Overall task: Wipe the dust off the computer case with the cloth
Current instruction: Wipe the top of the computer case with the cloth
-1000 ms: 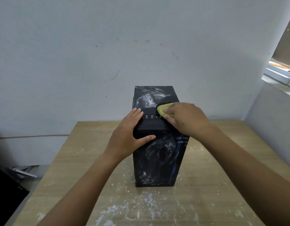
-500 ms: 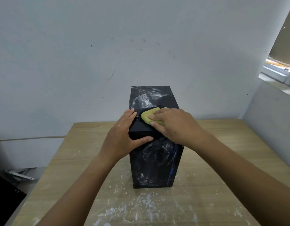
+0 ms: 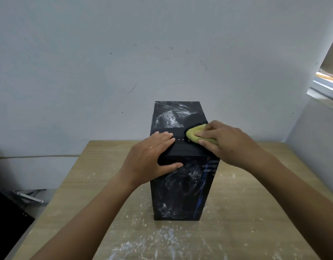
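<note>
A black computer case (image 3: 180, 190) stands upright on a wooden table (image 3: 255, 212), smeared with white dust on its top rear and its front face. My right hand (image 3: 229, 143) holds a bunched yellow-green cloth (image 3: 192, 135) and presses it on the right side of the case's top, beside a row of small ports. My left hand (image 3: 148, 158) lies flat on the near left corner of the top, fingers straight, with its thumb down on the front face. The strip of the top near the ports looks clean and dark.
White dust flecks cover the table in front of the case. A grey wall (image 3: 124, 62) rises close behind. A window opening (image 3: 328, 85) is at the right. Left of the table, low down, are a black object (image 3: 8, 218) and a metal bracket (image 3: 29, 197).
My right hand slid the cloth left to the middle of the top, then back to the right side. My left hand kept its place on the near corner.
</note>
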